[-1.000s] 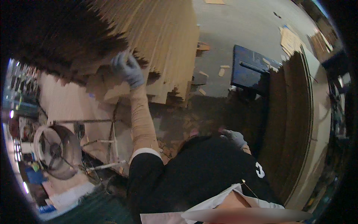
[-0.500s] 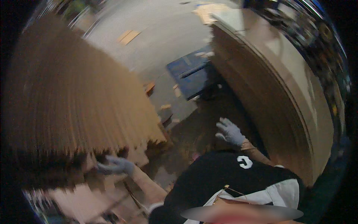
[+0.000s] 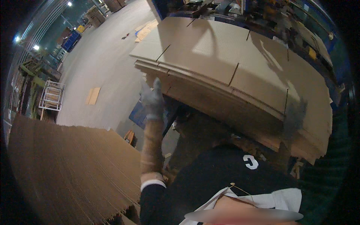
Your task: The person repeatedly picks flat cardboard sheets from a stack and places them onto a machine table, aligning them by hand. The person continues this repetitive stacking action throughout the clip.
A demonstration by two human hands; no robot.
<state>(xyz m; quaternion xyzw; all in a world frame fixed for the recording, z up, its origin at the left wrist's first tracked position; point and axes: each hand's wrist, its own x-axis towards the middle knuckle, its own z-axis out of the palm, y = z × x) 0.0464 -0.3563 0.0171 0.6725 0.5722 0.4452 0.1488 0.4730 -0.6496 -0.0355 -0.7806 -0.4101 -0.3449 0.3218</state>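
Note:
A stack of flat, slotted cardboard sheets [image 3: 202,52] lies in front of me, stretching to the right. My left hand [image 3: 152,101], in a grey glove, is raised at the stack's left front corner. Its thumb and fingers are apart, and nothing shows in it; whether it touches the sheets I cannot tell. Over the right front part of the same stack, my right hand [image 3: 295,117] is smeared by motion, its fingers indistinct. At the lower left stands another cardboard pile [image 3: 71,168], its many sheet edges showing.
Dark machinery [image 3: 232,11] runs behind the stack. Below my left hand is a blue metal piece [image 3: 138,113]. Cardboard scraps [image 3: 93,96] lie on the grey floor [image 3: 108,52]. A white metal frame [image 3: 51,95] stands at the far left.
My view has swung right toward the slotted stack. My left hand has left the lower-left pile and risen to the stack's corner. My right hand has moved over the stack's right side.

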